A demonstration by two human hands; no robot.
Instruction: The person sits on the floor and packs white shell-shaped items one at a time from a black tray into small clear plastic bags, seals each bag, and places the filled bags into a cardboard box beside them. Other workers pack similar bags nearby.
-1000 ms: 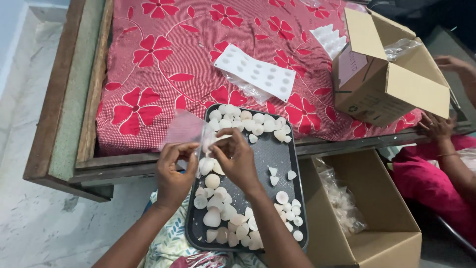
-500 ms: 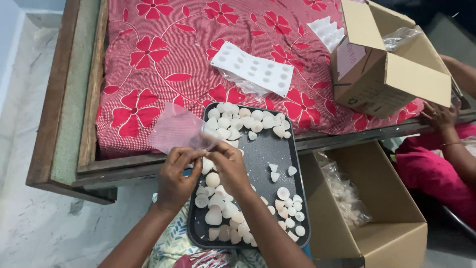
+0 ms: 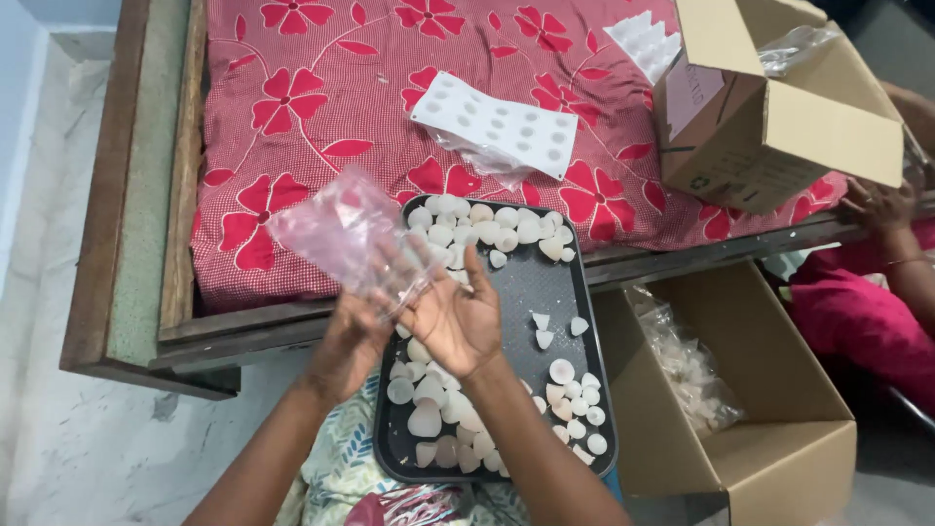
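A wooden bed frame (image 3: 146,195) runs down the left edge, carrying a red flowered bedspread (image 3: 321,117). Above the bedspread's near edge, a clear plastic bag (image 3: 341,234) is held up. The left hand (image 3: 353,341) pinches the bag's lower end, fingers clamped on the film. The right hand (image 3: 453,317) lies open against the same end, palm up, fingers spread and touching the plastic. Beneath both hands a black tray (image 3: 531,292) juts over the bed's near edge, with small white cone-shaped cups (image 3: 482,229) heaped at its far end and scattered at its near end. A white dimpled sheet (image 3: 497,122) lies on the bedspread beyond the tray. At the bed's right edge an open cardboard box (image 3: 779,127) sits tilted; another open box (image 3: 769,429) stands below on the floor. Another person's hand (image 3: 881,205) shows at far right.
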